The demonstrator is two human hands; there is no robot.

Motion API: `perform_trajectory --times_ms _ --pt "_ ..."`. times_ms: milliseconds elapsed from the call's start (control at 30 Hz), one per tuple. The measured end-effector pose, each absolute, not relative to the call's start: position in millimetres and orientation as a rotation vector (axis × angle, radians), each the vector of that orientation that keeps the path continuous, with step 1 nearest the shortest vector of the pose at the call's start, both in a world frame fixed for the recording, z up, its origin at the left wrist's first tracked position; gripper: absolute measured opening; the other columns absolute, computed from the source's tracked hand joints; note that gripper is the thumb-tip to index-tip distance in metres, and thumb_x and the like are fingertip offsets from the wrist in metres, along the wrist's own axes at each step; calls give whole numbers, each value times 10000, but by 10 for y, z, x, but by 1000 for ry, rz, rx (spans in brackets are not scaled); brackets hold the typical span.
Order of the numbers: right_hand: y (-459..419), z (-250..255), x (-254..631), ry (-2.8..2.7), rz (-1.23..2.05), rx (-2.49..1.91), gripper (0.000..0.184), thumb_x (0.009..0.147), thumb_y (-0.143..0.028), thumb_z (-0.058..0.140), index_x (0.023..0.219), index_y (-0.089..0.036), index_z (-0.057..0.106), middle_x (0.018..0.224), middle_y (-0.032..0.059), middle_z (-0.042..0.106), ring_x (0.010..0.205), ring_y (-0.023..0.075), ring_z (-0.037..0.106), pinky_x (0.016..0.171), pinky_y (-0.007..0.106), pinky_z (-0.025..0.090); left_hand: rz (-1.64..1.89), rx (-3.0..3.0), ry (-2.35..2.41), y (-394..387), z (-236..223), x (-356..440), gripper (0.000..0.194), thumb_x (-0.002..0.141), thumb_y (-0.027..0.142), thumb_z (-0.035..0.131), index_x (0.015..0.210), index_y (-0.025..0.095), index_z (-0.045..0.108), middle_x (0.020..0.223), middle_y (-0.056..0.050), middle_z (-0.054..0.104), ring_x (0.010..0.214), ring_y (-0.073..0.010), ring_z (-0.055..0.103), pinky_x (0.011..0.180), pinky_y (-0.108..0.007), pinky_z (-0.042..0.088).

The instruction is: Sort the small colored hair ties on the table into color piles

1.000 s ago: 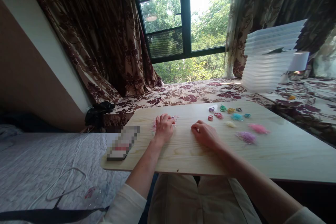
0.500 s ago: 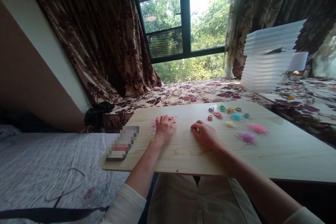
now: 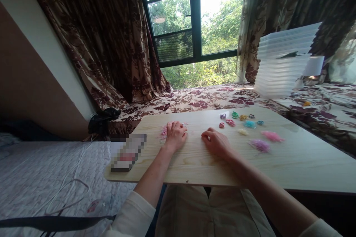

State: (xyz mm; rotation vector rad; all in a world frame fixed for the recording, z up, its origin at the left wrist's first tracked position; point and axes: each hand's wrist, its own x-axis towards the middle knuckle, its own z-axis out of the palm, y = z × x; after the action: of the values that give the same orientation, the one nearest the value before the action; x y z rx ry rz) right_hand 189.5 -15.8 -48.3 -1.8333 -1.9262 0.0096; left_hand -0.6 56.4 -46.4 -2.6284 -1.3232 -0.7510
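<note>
My left hand lies palm down at the right side of a loose pile of small pink rubber bands, its fingers bent and slightly apart. It covers part of that pile. To its right, my right hand rests on the table with the fingers curled in; whatever may be inside them is hidden. Beyond the right hand lie small bundles of hair ties: red, pink-red, purple, green and yellow. Nearer are loose heaps in turquoise, cream, pink and purple.
The wooden table has a pixelated flat object at its left edge. Left of it, a bed holds a white cable and a dark strap. White corrugated sheets stand on the window seat.
My left hand has slid very slightly to the right, and more of the pink pile shows beside it. My right hand stays in place. The view shifts a little.
</note>
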Motion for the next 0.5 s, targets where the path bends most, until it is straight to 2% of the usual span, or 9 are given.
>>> perform_trajectory --times_ms 167,400,500 --pt "-167 -472 1894 -1931 24 -1833 277 893 -269 428 899 -233 702 1020 36 664 817 152 623 651 257 352 -745 -2595 -1353 582 -487 13 171 830 211 540 782 238 702 1017 -45 646 1124 -235 450 1068 -515 227" --pt "-183 -451 1890 -1943 29 -1835 269 892 -254 432 910 -235 700 1023 36 665 828 157 629 655 259 370 -730 -2557 -1436 582 -494 13 146 822 178 525 763 196 658 1036 -76 646 1125 -248 468 1061 -528 244" --pt "-190 -449 1886 -1943 19 -1820 285 894 -220 418 988 -236 687 1051 34 669 852 159 635 687 262 386 -795 -2605 -1324 512 -471 46 138 832 168 510 798 197 640 1001 -73 659 1142 -239 476 1086 -518 225"
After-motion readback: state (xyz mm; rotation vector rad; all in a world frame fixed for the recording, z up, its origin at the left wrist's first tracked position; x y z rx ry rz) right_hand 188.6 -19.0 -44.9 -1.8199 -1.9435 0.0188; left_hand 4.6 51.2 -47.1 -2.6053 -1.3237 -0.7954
